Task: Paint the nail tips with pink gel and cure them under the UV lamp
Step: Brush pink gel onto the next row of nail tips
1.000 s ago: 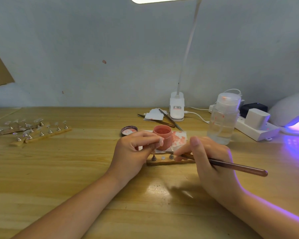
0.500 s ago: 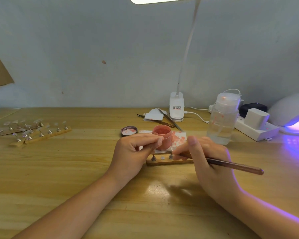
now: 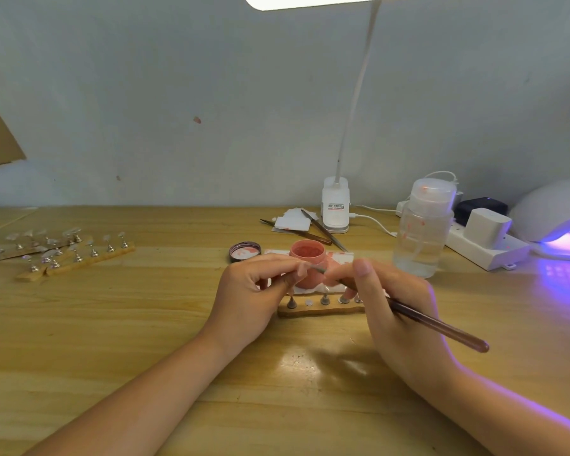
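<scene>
My left hand [image 3: 255, 291] pinches a small nail tip [image 3: 301, 268] on its peg between thumb and forefinger, just in front of the open pink gel jar [image 3: 307, 262]. My right hand [image 3: 395, 311] grips a brown brush [image 3: 441, 327], and the bristle end touches the held tip. Below the hands lies a wooden holder strip [image 3: 320, 309] with several metal pegs. The jar's lid [image 3: 245, 251] lies to the left of the jar. The UV lamp [image 3: 553, 218] glows purple at the far right.
More wooden strips with clear nail tips [image 3: 69, 250] lie at the left. A clear pump bottle [image 3: 423, 228], a white power strip [image 3: 484, 245], the desk lamp base [image 3: 335, 209], tweezers [image 3: 323, 230] and paper scraps sit behind the jar.
My right hand has lifted the brush tip from near the holder strip up to the nail tip in my left hand. My left hand has barely moved.
</scene>
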